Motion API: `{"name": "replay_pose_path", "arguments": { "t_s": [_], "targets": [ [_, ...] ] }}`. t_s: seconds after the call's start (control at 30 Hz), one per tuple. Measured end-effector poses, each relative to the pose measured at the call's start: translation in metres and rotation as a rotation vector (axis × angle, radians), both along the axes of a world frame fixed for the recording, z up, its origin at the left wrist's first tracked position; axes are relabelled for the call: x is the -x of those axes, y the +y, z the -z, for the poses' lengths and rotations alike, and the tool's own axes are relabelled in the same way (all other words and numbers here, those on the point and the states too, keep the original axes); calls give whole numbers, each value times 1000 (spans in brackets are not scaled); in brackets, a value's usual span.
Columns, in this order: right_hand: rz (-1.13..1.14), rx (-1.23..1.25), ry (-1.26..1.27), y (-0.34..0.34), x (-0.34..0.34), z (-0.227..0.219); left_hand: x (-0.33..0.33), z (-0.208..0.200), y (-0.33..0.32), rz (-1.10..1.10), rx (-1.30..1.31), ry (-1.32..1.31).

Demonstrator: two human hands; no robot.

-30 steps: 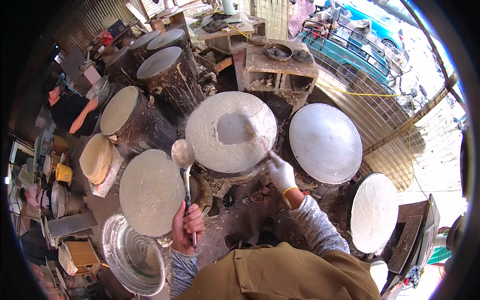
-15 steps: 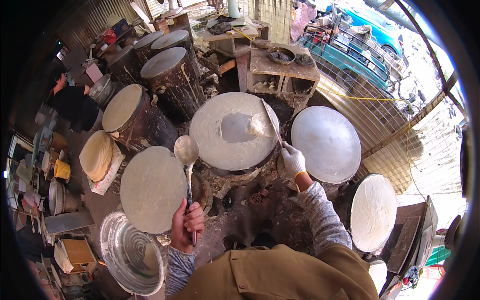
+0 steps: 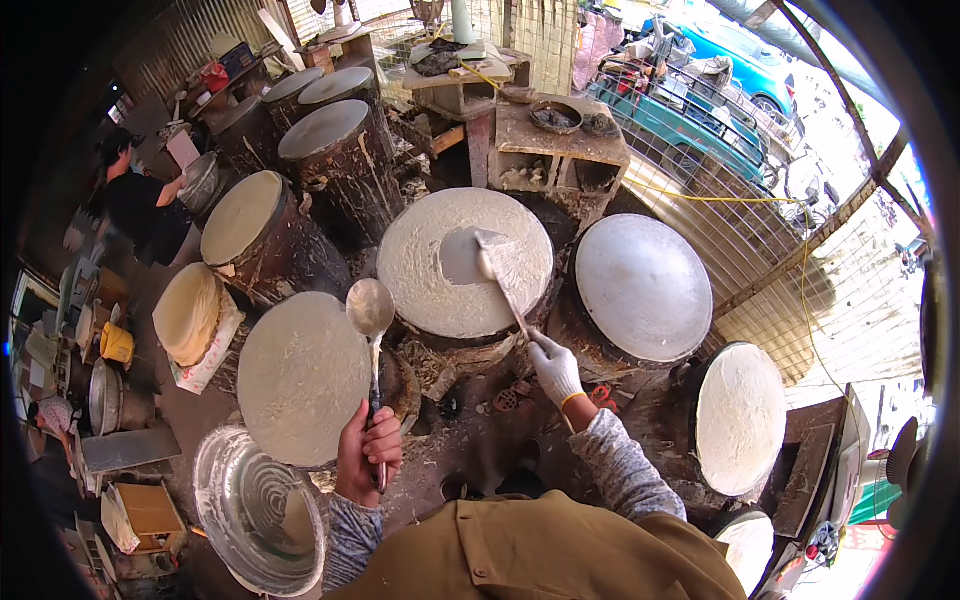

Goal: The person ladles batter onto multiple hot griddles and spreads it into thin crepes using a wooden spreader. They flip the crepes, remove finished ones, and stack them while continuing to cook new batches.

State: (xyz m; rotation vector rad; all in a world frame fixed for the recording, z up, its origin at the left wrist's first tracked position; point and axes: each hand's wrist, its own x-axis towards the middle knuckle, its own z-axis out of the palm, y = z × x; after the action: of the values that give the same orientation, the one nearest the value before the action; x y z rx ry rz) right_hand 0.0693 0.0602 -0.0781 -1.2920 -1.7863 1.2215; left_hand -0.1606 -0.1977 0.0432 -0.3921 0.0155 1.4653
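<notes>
My bare left hand (image 3: pixel 368 450) is closed round the dark handle of a metal ladle (image 3: pixel 371 310), its bowl pointing up and away from me. The bowl hangs between the left batter-covered round griddle (image 3: pixel 300 375) and the middle one. In a white glove with a yellow cuff, my right hand (image 3: pixel 556 368) grips a flat spatula (image 3: pixel 510 292). Pale batter clings to its blade, which lies over the pale batter layer (image 3: pixel 415 275) on the middle griddle. That layer forms a ring round a bare grey patch (image 3: pixel 460 258).
A bare grey griddle (image 3: pixel 645 288) stands to the right, a batter-covered one (image 3: pixel 740 418) nearer. At lower left is a metal basin (image 3: pixel 225 490) with batter. A stack of pale round sheets (image 3: pixel 187 315) stands at left, and a person (image 3: pixel 148 205) works beyond it.
The spatula and my right hand have moved left and towards me, sweeping the blade from the middle griddle's right rim to beside the bare patch. The ladle stays about where it was.
</notes>
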Motion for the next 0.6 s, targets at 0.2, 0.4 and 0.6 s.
{"name": "replay_pose_path", "arguments": {
  "t_s": [0.2, 0.4, 0.6],
  "targets": [
    [96, 53, -53, 29, -5, -18, 3, -2, -7, 21, -10, 50],
    [-76, 56, -106, -4, 11, -20, 0, 1, -11, 25, 10, 8],
    [78, -81, -1, -13, -8, -6, 4, 1, -26, -11, -12, 28]
  ]
}}
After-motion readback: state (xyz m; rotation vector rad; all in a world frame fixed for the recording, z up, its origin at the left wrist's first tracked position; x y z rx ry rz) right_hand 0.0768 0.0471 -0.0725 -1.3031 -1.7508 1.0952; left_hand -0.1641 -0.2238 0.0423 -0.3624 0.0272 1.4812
